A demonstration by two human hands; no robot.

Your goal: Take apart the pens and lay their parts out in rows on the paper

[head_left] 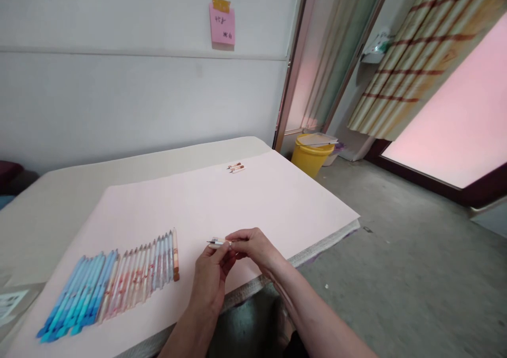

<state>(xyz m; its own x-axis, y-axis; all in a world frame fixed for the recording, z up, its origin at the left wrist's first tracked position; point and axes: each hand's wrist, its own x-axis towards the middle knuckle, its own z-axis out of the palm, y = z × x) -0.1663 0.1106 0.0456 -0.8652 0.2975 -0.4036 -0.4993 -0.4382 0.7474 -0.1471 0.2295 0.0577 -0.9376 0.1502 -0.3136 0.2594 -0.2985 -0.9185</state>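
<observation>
Both hands meet above the near part of the pink sheet [253, 199]. My left hand [209, 276] is closed, its fingers pinching a pale pen [216, 241] whose dark, thin tip points left. My right hand [253, 246] is closed on the other end of the same pen, and its fingertips hide that end. A second pale piece seems to lie along the pen, too small to tell apart. To the left is a row of pens: blue ones [75, 294], pinkish clear ones [130, 281] and a beige-brown one [176, 257] at the right end.
A few short beige-brown pens or pen parts [236, 168] lie at the sheet's far side. Behind the table is a white wall with a pink note [222, 25]. A yellow bucket [311, 157] stands on the floor to the right. A plastic packet [13, 305] lies at the left edge.
</observation>
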